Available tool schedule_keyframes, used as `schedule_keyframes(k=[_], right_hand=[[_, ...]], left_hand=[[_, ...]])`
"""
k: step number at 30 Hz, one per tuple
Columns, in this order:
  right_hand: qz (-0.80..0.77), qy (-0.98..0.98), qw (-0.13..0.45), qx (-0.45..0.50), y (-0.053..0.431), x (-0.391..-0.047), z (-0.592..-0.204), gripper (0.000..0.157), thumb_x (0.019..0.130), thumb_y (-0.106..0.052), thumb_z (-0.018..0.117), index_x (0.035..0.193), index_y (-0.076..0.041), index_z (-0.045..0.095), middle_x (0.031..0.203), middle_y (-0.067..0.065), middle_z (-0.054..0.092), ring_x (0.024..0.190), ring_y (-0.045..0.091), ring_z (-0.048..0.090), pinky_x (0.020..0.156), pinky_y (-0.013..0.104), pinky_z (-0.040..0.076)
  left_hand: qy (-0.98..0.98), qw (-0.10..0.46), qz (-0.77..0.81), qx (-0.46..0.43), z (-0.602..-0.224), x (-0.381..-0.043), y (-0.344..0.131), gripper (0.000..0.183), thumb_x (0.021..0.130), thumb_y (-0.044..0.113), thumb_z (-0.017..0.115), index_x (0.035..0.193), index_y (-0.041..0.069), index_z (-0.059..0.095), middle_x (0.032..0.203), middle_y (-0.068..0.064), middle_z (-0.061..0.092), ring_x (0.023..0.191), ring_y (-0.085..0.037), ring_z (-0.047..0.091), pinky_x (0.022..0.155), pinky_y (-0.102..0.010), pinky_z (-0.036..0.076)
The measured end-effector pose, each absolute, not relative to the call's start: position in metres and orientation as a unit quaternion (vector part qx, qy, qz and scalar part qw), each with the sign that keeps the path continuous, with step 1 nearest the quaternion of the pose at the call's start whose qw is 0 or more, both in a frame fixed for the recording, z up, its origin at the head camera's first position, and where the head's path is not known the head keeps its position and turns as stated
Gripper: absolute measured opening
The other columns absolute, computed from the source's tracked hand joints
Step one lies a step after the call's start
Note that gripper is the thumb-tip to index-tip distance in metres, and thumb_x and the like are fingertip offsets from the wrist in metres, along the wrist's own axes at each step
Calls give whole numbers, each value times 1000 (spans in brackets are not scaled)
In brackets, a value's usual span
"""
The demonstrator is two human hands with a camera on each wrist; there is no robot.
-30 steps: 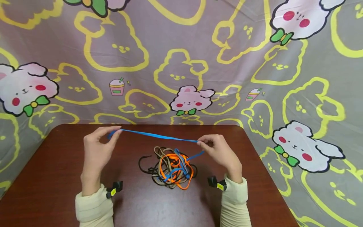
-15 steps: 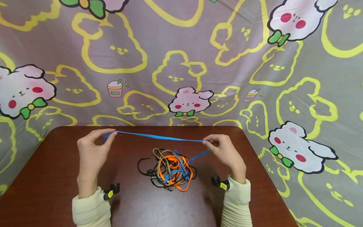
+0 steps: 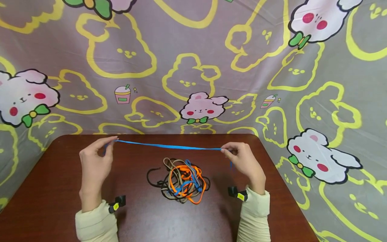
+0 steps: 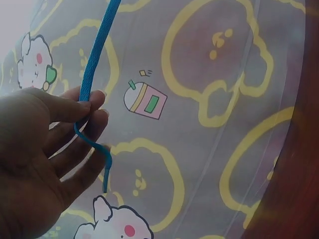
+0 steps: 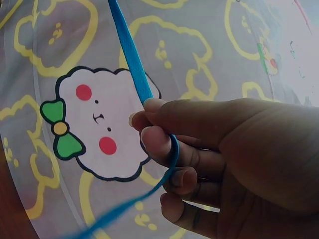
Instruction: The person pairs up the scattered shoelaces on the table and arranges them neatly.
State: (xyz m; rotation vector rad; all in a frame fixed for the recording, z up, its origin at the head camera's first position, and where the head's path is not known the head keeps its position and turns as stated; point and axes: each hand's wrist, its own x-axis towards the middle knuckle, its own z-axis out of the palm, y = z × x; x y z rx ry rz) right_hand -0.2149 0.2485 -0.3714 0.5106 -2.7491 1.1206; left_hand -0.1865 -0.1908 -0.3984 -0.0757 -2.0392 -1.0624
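A flat blue shoelace [image 3: 172,147] is stretched nearly level between the two hands, above the back of the table. My left hand [image 3: 95,164] pinches it between thumb and forefinger. In the left wrist view a short end with its tip hangs past the fingers [image 4: 75,154] of that hand. The other stretch is pinched by my right hand [image 3: 243,161], and a loose tail [image 5: 114,214] runs down from its fingers in the right wrist view. Between and below the hands lies a tangled pile of laces [image 3: 184,181] in orange, black, tan and blue.
The dark reddish-brown table [image 3: 145,215] has rounded back corners. A patterned cloth [image 3: 235,77] with yellow outlines and white bunnies hangs behind it and along the right side. Small black cameras [image 3: 119,203] sit at both wrists.
The hands have moved farther apart, lengthening the taut blue stretch. The blue tail that ran from the right hand to the pile now hangs below that hand, off the pile.
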Motion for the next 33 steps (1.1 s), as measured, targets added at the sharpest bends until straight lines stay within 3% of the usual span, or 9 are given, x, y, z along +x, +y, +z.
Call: schedule_keyframes(k=[5, 11, 18, 21, 27, 33], right_hand=[[355, -920, 67, 150, 255, -218, -373, 8, 97, -12, 70, 100, -8, 77, 83, 0, 72, 62, 14, 51, 58, 27, 43], [353, -923, 65, 138, 261, -221, -375, 9, 97, -12, 70, 100, -7, 77, 79, 1, 70, 61, 15, 52, 56, 28, 43], [344, -928, 85, 111, 276, -219, -376, 7, 96, -11, 71, 97, -8, 77, 77, 0, 70, 58, 13, 52, 57, 27, 43], [343, -929, 92, 107, 280, -219, -375, 9, 97, -12, 70, 99, -7, 77, 78, 0, 72, 60, 15, 58, 60, 27, 45], [351, -927, 87, 99, 287, -220, -376, 11, 99, -14, 68, 102, -7, 76, 80, 2, 74, 62, 15, 66, 59, 28, 49], [337, -931, 97, 100, 295, -224, -381, 12, 98, -12, 68, 102, -5, 77, 84, 4, 75, 67, 16, 66, 63, 27, 47]], left_hand=[[-802, 419, -426, -6, -398, -186, -195, 13, 89, -3, 73, 101, -2, 79, 89, -18, 76, 61, 12, 46, 61, -9, 34], [-788, 432, -438, 27, -398, -187, -197, 9, 86, 5, 81, 93, -1, 79, 77, 2, 69, 66, 7, 49, 64, -14, 36], [-782, 457, -423, 21, -399, -186, -202, 12, 88, -4, 74, 100, -3, 77, 94, -21, 75, 90, 21, 53, 82, -6, 37], [-783, 466, -412, 1, -398, -188, -207, 18, 89, -10, 68, 102, -3, 78, 97, -21, 75, 96, 23, 51, 86, -5, 36], [-794, 469, -385, -32, -398, -190, -216, 33, 88, -16, 53, 102, -1, 79, 99, -21, 75, 99, 28, 46, 83, -7, 35], [-809, 458, -366, -41, -394, -191, -224, 24, 88, -17, 61, 101, -5, 78, 98, -25, 74, 94, 33, 43, 82, -2, 32]])
